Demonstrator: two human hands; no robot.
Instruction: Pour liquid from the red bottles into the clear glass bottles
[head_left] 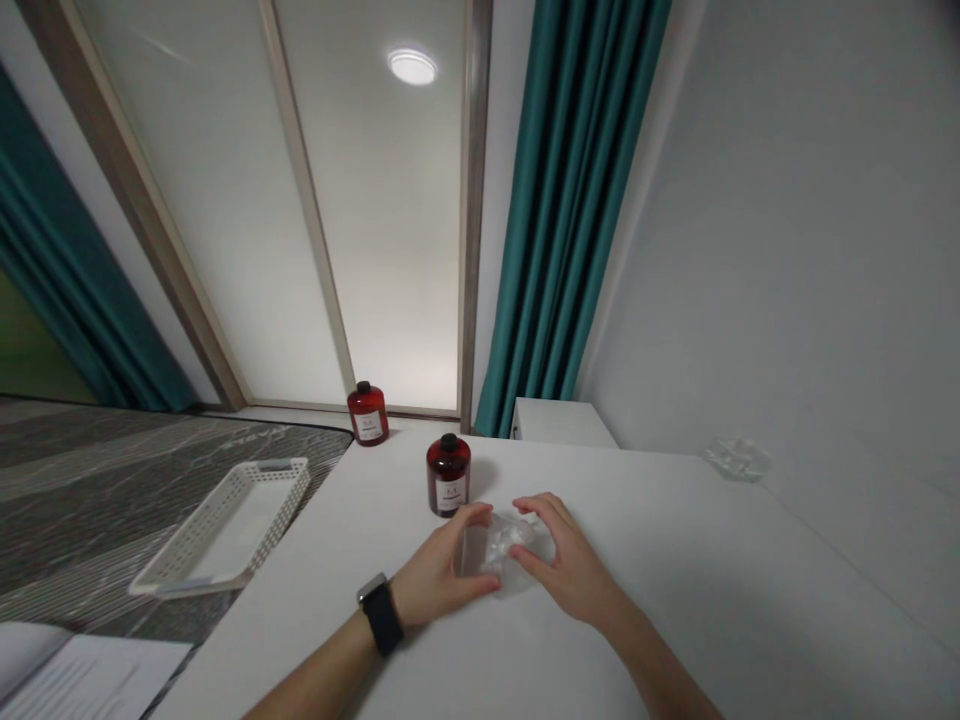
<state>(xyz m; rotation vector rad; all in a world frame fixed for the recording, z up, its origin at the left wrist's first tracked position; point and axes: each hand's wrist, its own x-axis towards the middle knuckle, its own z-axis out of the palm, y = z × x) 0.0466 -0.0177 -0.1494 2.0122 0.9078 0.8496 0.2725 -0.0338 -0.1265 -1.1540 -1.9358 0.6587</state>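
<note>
A small clear plastic container (501, 578) rests on the white table, with see-through, shiny material inside that I cannot make out. My left hand (439, 575) curves round its left side, fingers at the far edge and thumb at the near edge. On the right side, my right hand (566, 565) is bent round it too, its thumb over the container and its index finger at the far edge. A dark red bottle (448, 478) with a black cap and white label stands upright just beyond my left fingers.
Another red bottle (367, 415) stands at the table's far left corner. A crumpled clear plastic piece (737, 458) lies at the far right by the wall. Left of the white table (322, 560) are a white basket (289, 500) and an open book (112, 672).
</note>
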